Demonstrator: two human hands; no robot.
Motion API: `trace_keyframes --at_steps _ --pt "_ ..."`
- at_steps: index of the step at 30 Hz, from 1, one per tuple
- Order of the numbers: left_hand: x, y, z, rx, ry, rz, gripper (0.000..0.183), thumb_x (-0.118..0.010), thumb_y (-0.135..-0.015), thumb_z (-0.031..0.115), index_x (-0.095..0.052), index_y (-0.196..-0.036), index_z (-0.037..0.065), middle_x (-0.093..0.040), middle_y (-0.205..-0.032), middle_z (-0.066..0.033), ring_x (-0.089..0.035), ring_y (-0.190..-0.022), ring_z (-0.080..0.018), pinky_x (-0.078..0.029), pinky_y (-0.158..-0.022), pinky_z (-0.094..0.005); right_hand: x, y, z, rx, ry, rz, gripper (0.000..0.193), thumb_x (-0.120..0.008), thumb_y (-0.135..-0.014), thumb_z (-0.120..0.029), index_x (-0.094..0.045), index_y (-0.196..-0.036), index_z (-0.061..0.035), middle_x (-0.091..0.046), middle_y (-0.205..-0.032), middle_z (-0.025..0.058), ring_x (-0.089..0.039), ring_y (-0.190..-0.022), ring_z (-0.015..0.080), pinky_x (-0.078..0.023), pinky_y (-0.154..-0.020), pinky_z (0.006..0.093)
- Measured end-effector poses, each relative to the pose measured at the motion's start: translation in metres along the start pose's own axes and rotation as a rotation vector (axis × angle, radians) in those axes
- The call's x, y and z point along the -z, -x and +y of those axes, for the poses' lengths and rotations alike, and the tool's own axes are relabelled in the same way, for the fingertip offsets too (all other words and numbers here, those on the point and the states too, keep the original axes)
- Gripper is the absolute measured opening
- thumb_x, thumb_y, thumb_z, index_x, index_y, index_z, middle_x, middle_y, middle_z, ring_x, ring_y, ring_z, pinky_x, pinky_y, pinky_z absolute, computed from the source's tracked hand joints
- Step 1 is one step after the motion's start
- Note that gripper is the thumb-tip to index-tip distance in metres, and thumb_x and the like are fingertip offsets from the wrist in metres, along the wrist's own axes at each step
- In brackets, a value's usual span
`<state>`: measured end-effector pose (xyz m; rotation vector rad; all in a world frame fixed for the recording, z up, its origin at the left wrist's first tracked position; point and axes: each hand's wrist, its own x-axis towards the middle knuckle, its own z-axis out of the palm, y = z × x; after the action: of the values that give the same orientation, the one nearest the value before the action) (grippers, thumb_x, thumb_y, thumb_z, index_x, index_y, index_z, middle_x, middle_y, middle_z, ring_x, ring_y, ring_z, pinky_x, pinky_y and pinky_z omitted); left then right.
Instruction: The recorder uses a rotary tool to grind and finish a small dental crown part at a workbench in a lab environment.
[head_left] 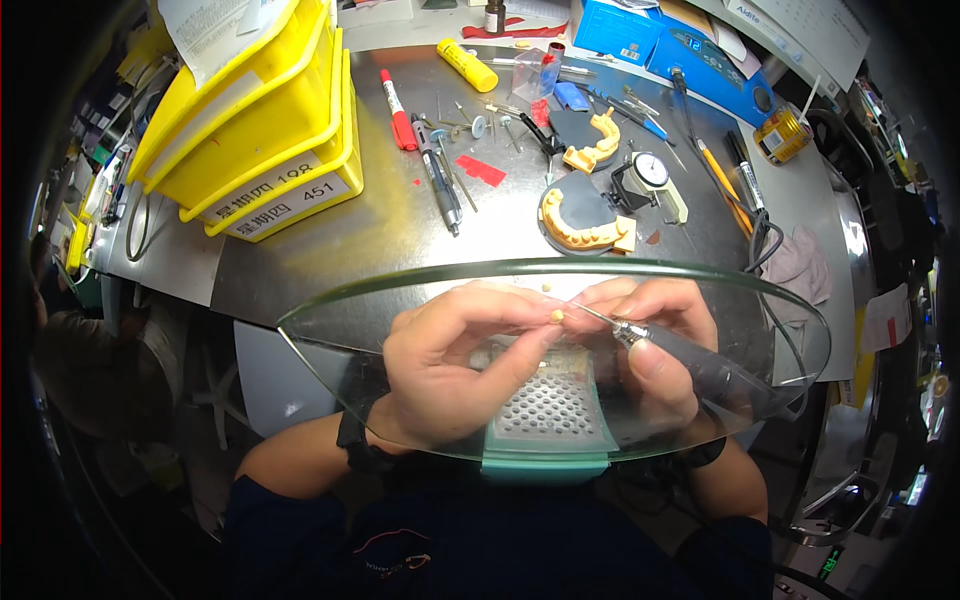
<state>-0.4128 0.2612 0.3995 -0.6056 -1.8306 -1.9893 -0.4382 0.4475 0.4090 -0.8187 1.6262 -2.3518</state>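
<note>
My left fingers (522,362) pinch a yellowish piece (557,316), presumably for steadiness. My right fingers (656,368) close round the handpiece (695,362), likely for control.

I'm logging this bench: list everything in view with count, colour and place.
small piece: one, pale yellow, in left hand
handpiece: one, dark grey, in right hand
clear shield: one, transparent, above hands
perforated panel: one, silvery, below hands
stacked trays: several, yellow, upper left
dental models: two, tan, right of centre
dial gauge: one, white, beside models
cylinder: one, yellow, top centre
red marker: one, red and white, beside trays
pen: one, grey, beside marker
control box: one, blue, upper right
can: one, yellow, upper right
cloth: one, greyish, right side
small tools: uncounted, metallic, upper centre
wristbands: two, black, lower centre
hands: two, bare, centre
</note>
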Motion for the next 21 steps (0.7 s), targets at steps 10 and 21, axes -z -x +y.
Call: trace_keyframes --at_steps 10,21 --pt "0.000 0.003 0.005 0.167 0.046 -0.017 0.016 -0.057 -0.085 -0.014 -0.055 -0.100 -0.008 -0.066 -0.094 -0.0201 -0.069 -0.086 -0.0219 -0.058 -0.078 -0.0324 -0.003 0.000 -0.012 -0.135 -0.098 0.003 0.023 -0.054 -0.086 -0.011 -0.054 -0.104 0.0025 -0.058 -0.120 0.0286 -0.056 -0.115 0.0298 -0.039 -0.103 0.0458" --pt "0.000 0.003 0.006 0.176 0.072 -0.022 0.017 -0.057 -0.086 -0.013 -0.056 -0.102 -0.010 -0.067 -0.095 -0.0213 -0.069 -0.087 -0.0231 -0.058 -0.078 -0.0320 -0.002 -0.001 -0.013 -0.184 -0.109 -0.014 0.023 -0.056 -0.087 -0.012 -0.055 -0.105 0.0024 -0.058 -0.120 0.0292 -0.055 -0.117 0.0316 -0.038 -0.104 0.0481"
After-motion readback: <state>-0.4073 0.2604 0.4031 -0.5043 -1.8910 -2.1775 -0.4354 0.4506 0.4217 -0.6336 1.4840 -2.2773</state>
